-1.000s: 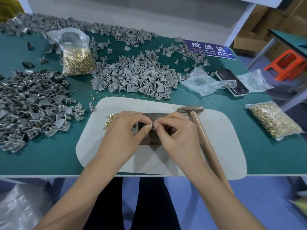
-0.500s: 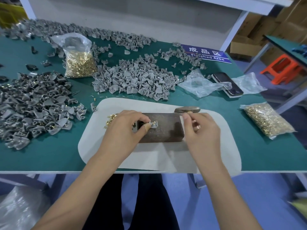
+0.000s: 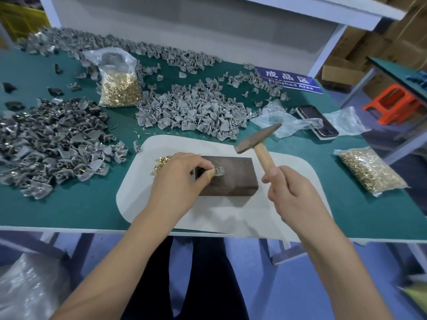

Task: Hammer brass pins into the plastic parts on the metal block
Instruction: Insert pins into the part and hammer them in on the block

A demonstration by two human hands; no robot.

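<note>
My left hand (image 3: 175, 179) rests on the left end of the metal block (image 3: 231, 179), and its fingers (image 3: 209, 173) pinch a small grey plastic part (image 3: 219, 170) and hold it flat on the top of the block. If a brass pin already stands in the part, I cannot tell, it is too small to see. My right hand (image 3: 291, 192) has its fingers curled tightly around the wooden handle of the hammer (image 3: 261, 144), near the lower end of the handle. The hammer is raised in the air, its dark head tilted and above the far right side of the block, apart from the part. The block lies on a white mat (image 3: 288, 181) on the green table (image 3: 69, 204). Just beside my left hand, on the mat, there is a small heap of loose brass pins (image 3: 160, 163). Behind the mat lies a pile of light grey plastic parts (image 3: 191, 112), and at the left a pile of darker parts (image 3: 53, 139), some with brass in them. One clear bag of brass pins (image 3: 120, 86) stands behind, between the piles, and another bag of pins (image 3: 369, 172) lies at the right. A phone (image 3: 316, 122) lies near crumpled clear plastic (image 3: 284, 118), and a blue sign (image 3: 288, 79) is at the far edge.
</note>
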